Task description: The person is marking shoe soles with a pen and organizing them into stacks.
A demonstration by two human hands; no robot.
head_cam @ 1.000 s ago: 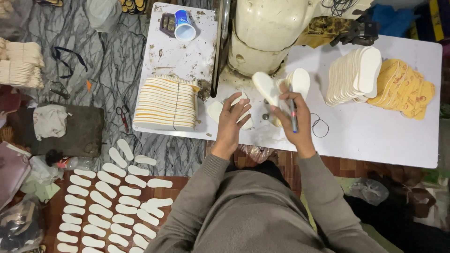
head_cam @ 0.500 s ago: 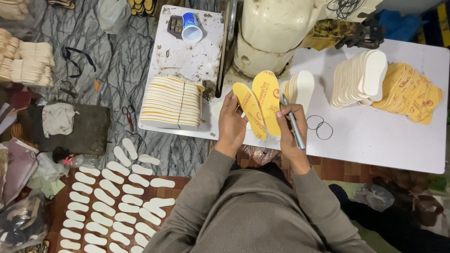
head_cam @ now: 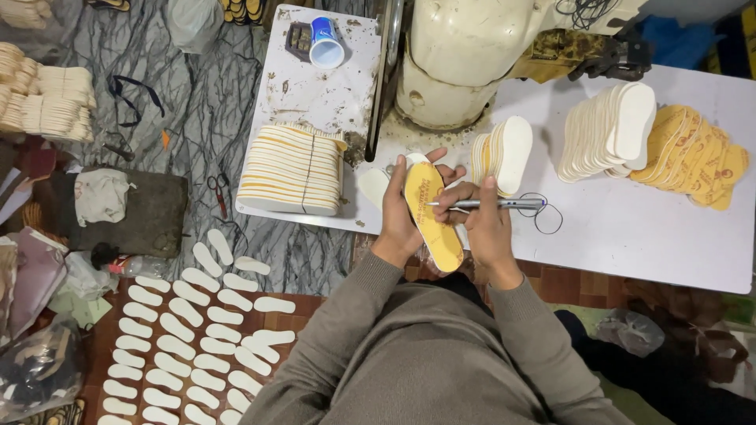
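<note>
Yellow insole (head_cam: 431,216) is gripped by the left hand (head_cam: 400,211) at the white table's (head_cam: 630,228) near edge, six o'clock of the machine (head_cam: 465,55). Right hand (head_cam: 480,216) is closed on a pen (head_cam: 492,204); the insole should be braced flat and marked lightly.

A blue and white paper cup (head_cam: 327,41) lying on its side at the far end of my white table (head_cam: 630,236), a small dark box (head_cam: 298,41) just beside it

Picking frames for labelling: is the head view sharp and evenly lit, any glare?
Head view: sharp on the yellow foam insole held in the left hand; silver pen in the right hand; mild glare on the white tabletop; corners dimmer.
</note>
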